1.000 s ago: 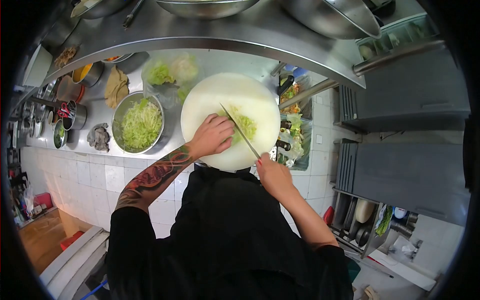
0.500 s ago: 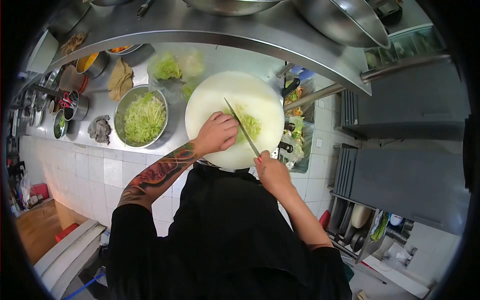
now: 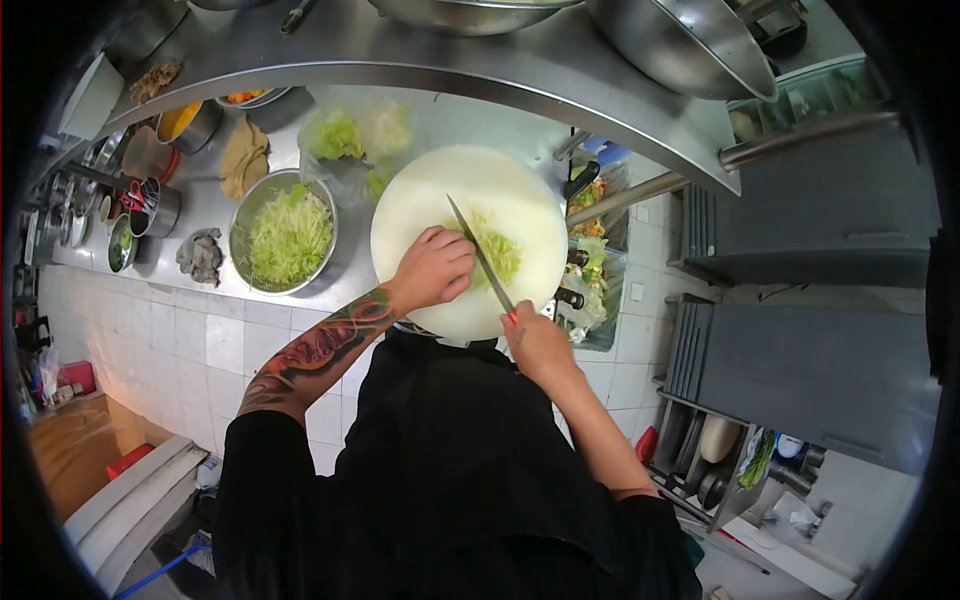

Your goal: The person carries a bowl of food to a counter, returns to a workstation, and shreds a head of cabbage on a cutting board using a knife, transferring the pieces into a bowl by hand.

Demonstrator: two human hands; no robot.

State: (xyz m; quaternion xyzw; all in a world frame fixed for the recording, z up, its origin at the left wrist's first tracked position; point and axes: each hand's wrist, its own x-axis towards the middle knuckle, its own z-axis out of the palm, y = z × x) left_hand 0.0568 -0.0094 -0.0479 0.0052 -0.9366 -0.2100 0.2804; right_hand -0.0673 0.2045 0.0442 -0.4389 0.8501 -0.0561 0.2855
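Observation:
A round white cutting board (image 3: 450, 178) lies in front of me with shredded lettuce (image 3: 505, 256) at its middle. My right hand (image 3: 541, 342) is wrapped round the red handle of a kitchen knife (image 3: 478, 250). Its blade slants up and left across the board, along the left side of the shreds. My left hand (image 3: 436, 268) has its fingers curled against the blade's left side, pressing down on lettuce that it mostly covers. Left of the board stands a metal bowl (image 3: 236, 268) filled with shredded lettuce (image 3: 288, 236).
Behind the board is a clear plastic bag (image 3: 345, 180) with lettuce leaves. A grey cloth (image 3: 200, 258) and a tan cloth (image 3: 244, 160) lie further left. A steel shelf (image 3: 480, 75) overhangs the back. Bins of scraps (image 3: 592, 290) stand to the right.
My right hand and the knife handle have shifted slightly left and up, towards my left hand. The left hand stays in nearly the same place.

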